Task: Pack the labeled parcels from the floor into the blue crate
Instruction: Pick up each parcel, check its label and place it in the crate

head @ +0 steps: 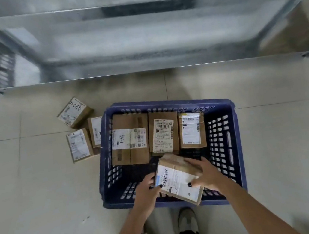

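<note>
Item: labeled parcel (178, 178), which I logged above the blue crate (234, 145), near side. Left hand (146, 193) and right hand (204, 175) gripped its opposite edges (probably to lower it level). Three parcels (158, 134) lined the far wall; three loose parcels (78, 128) lay on the floor (41, 190).

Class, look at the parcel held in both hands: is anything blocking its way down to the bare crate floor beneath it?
Nothing visible does. The held parcel hangs over the crate's bare near half; the three packed parcels lie in a row along the far wall, clear of that gap.
</note>
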`<move>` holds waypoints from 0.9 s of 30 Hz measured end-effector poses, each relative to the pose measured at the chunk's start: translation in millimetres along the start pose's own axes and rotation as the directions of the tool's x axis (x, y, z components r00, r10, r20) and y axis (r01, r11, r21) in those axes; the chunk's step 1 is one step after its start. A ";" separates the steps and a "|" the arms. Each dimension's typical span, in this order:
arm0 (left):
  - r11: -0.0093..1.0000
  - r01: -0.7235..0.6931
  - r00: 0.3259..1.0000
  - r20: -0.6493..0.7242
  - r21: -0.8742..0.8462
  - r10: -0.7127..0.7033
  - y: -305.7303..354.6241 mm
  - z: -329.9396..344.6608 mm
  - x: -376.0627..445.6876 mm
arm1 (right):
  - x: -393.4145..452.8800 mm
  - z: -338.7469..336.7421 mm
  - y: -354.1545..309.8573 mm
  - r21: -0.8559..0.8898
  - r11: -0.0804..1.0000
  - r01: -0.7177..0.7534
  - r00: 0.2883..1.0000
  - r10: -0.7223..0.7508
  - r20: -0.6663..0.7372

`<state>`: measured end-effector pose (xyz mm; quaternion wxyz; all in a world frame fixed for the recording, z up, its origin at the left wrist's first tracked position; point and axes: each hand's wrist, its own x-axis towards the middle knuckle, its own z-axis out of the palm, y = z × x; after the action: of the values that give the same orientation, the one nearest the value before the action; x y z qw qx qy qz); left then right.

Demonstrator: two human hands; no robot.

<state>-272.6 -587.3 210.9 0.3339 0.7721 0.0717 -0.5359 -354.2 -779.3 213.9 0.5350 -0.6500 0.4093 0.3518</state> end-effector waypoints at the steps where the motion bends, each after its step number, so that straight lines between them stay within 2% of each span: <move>1: 1.000 -0.003 1.000 -0.006 0.012 0.004 -2.4 4.1 11.0 | 14.8 0.6 1.3 0.000 1.000 0.011 1.000 -0.011 -0.024; 5: 0.989 0.001 0.999 -0.043 0.151 0.006 -25.1 20.3 50.6 | 57.8 15.6 23.7 -0.015 1.000 0.012 0.997 -0.013 -0.076; 9: 0.942 0.001 1.000 -0.014 0.337 0.003 -47.7 31.2 82.2 | 79.8 31.9 55.1 0.113 0.993 -0.038 0.990 0.052 -0.132; 12: 0.952 0.004 1.000 -0.007 0.305 -0.002 -48.1 35.3 101.4 | 98.5 42.9 69.3 0.197 0.979 -0.045 0.981 0.081 -0.175; 16: 0.956 0.118 0.993 -0.053 0.268 -0.107 -54.4 36.3 133.4 | 129.2 56.5 77.7 0.264 0.963 -0.047 0.979 0.097 -0.180; 20: 0.897 0.194 0.980 -0.029 0.398 -0.198 -65.1 33.8 160.7 | 162.2 69.6 82.5 0.234 0.970 -0.072 0.980 0.113 -0.166; 23: 0.942 0.172 0.982 0.026 0.289 -0.187 -78.4 35.3 179.0 | 180.3 78.6 81.2 0.200 0.979 -0.026 0.980 0.064 -0.187; 25: 0.968 0.198 0.979 0.027 0.157 -0.204 -85.8 35.5 188.0 | 186.1 82.7 83.8 0.230 0.973 -0.021 0.976 0.069 -0.206; 27: 0.969 0.225 0.972 0.050 0.105 -0.231 -93.2 34.0 196.5 | 187.3 84.5 89.6 0.266 0.963 -0.035 0.976 0.090 -0.198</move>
<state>-261.1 -584.6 -8.9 0.2336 0.7576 0.1229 -0.5970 -359.1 -733.6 -5.5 0.5585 -0.5938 0.5262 0.2419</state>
